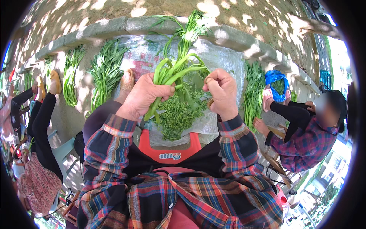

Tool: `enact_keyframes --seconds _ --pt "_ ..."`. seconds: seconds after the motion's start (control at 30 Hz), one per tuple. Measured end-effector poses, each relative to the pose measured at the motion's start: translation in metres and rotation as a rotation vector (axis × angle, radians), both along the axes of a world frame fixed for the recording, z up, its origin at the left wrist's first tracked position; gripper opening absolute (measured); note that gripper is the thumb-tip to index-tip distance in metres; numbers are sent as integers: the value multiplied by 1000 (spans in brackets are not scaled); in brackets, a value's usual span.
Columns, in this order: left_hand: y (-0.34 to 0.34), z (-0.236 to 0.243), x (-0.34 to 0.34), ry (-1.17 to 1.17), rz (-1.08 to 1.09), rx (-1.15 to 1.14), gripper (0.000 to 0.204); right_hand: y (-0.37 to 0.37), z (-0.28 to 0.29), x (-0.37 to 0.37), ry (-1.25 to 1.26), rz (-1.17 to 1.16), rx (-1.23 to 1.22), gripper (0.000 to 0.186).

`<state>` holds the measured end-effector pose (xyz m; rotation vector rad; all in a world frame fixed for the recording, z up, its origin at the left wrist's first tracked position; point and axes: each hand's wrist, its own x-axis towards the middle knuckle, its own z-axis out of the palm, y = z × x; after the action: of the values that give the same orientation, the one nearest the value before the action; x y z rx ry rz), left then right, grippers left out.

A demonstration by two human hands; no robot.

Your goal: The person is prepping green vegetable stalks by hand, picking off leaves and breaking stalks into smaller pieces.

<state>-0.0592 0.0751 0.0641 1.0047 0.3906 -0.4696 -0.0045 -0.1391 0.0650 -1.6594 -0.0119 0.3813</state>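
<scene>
My left hand [146, 93] is closed around a bunch of long green leafy stalks [167, 74] that look like water spinach. Several stalks bend over in an arc toward my right hand [222, 91]. Its fingers are curled in a pinch close to the bent stalk ends; whatever is between them is hidden. Below and between both hands lies a heap of torn green leaves [175, 118] on a plastic sheet [225, 57]. More whole stalks [186, 40] lie on the sheet's far side, partly behind the bunch.
A red plastic piece [169, 152] sits before my lap. Stalk bundles lie left [108, 61] and right [252, 91]. At right a person in plaid [305, 145] sits by a blue bag of greens [276, 82]. Other people sit left. A stone curb [103, 28] runs behind.
</scene>
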Motion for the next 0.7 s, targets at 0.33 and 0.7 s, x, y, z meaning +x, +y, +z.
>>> enact_keyframes --seconds 0.33,0.7 --pt "2 -12 6 35 324 -277 13 16 -5 -20 -245 494 -294 26" --pt "-57 -10 -21 -134 416 -435 34 42 -20 -17 -175 242 31 43"
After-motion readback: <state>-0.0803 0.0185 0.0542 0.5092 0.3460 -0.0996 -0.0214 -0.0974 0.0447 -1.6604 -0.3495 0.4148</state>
